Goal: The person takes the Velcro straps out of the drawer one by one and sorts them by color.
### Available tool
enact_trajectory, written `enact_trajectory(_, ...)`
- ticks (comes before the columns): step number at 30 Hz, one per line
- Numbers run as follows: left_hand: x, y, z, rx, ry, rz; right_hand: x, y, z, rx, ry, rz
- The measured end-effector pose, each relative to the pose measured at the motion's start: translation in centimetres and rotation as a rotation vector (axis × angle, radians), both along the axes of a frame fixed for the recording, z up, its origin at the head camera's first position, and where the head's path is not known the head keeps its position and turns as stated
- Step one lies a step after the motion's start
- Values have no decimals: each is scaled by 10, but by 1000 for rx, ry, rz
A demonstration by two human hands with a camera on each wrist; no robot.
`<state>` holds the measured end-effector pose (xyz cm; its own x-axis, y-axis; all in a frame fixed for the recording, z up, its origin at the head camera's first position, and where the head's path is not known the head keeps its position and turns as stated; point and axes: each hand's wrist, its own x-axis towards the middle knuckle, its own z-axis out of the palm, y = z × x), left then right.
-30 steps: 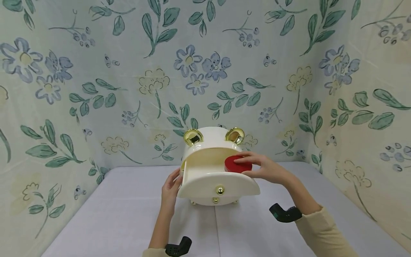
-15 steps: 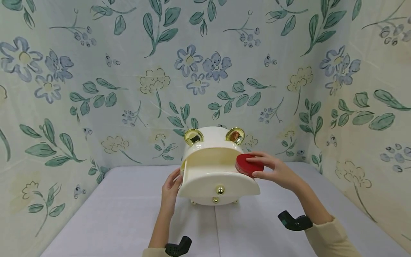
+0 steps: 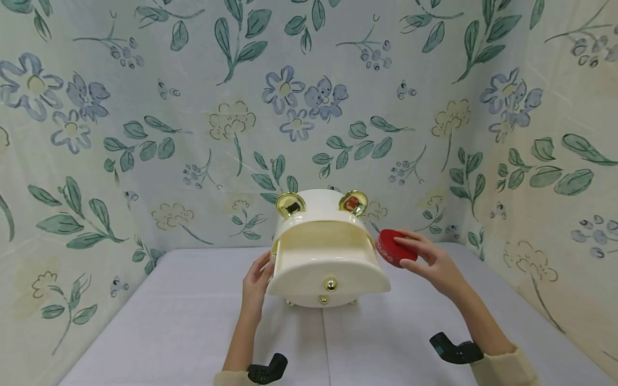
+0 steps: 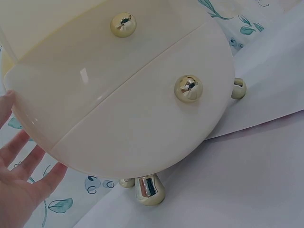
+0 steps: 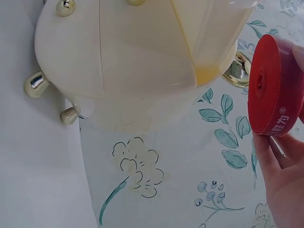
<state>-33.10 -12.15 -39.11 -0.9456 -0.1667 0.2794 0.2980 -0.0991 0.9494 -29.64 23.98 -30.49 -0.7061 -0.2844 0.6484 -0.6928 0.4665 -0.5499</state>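
A white frog-like storage box (image 3: 328, 209) with gold-rimmed eyes stands on the table. Its upper drawer (image 3: 333, 273), with a gold knob (image 3: 330, 284), is pulled out, and no item shows inside. At the box's left side rests my left hand (image 3: 257, 281); in the left wrist view its fingers (image 4: 33, 164) lie fairly straight along the edge. My right hand (image 3: 432, 262) holds a roll of red tape (image 5: 263, 85) between thumb and fingers, in the air just right of the drawer. White lettering runs along the tape's outer band.
A lower gold knob (image 4: 188, 89) sits on the box front, and short gold feet (image 4: 150, 190) carry it. White cloth (image 3: 183, 321) with a centre seam covers the table. Floral fabric (image 3: 309, 107) hangs behind and along both sides.
My right hand has carried the roll of red tape from inside the open drawer out over its right edge and further right, tilting it. My left hand has stayed at the box's side.
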Motion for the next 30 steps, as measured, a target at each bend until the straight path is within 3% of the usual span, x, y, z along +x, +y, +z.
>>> enact_trajectory(7,0,0,0,0,-1,-3,-1,12,-22,-55,-29,-150)
enact_trajectory(17,-1,0,-1,2,-1,-5,-14,32,-58,-92,-60,-282)
enact_trajectory(20,-1,-1,0,4,0,-1,-34,50,-80,-99,-55,-322)
enact_trajectory(26,-2,-2,0,18,-9,-8,-95,100,-147,-70,-14,-490)
enact_trajectory(30,-1,-1,0,14,-12,-11,-102,106,-159,-54,-18,-570)
